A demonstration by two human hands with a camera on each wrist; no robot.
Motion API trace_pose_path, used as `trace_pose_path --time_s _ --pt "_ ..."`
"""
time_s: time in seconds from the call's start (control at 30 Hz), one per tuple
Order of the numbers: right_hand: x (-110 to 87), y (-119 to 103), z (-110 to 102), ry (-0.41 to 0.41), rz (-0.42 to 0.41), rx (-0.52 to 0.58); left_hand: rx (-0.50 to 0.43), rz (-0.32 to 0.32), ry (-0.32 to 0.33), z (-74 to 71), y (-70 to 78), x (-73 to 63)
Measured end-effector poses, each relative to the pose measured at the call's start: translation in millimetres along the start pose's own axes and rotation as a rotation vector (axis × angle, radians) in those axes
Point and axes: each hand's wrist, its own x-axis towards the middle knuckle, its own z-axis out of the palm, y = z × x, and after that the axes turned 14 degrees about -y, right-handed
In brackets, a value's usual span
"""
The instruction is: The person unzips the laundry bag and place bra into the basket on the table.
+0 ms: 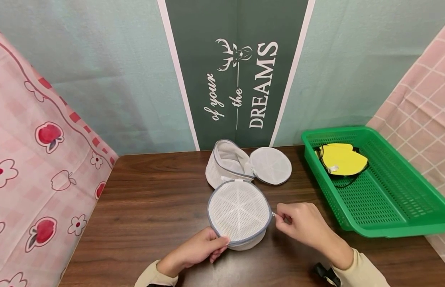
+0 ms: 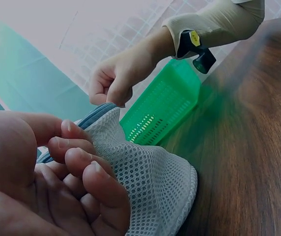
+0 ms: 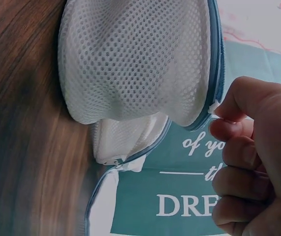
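A round white mesh laundry bag (image 1: 238,209) with a grey-blue zipper rim sits on the table, its lid lying over the top. My left hand (image 1: 203,248) pinches the bag's near left rim between thumb and fingers. At the right side of the rim, my right hand (image 1: 304,223) pinches the small white zipper pull (image 3: 214,107) between thumb and forefinger. Just behind stands a second mesh bag (image 1: 227,161), unzipped, its round lid (image 1: 271,166) folded back flat to the right. In the left wrist view, the mesh side (image 2: 150,182) of the held bag shows beyond my curled fingers.
A green plastic basket (image 1: 351,223) stands on the right of the wooden table (image 1: 147,207), holding yellow cloth pieces (image 1: 343,159) with black edging and cords. Behind the table hangs a green cloth (image 1: 236,24) with printed lettering. Patterned pink cloths (image 1: 46,179) flank both sides.
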Motion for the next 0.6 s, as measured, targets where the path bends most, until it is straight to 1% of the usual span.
trace_pose_path --time_s 0.13,0.37,0.6 --pt "1.2 3.9 1.0 0.023 0.018 -0.020 0.002 -0.001 -0.001 0.1 1.2 0.2" --pt "4.1 10.0 3.2 0.090 0.035 -0.072 0.005 0.004 -0.012 -0.4 -0.8 0.8" --pt "4.3 11.5 5.1 0.107 0.052 -0.084 0.004 0.009 -0.016 0.2 -0.6 0.9"
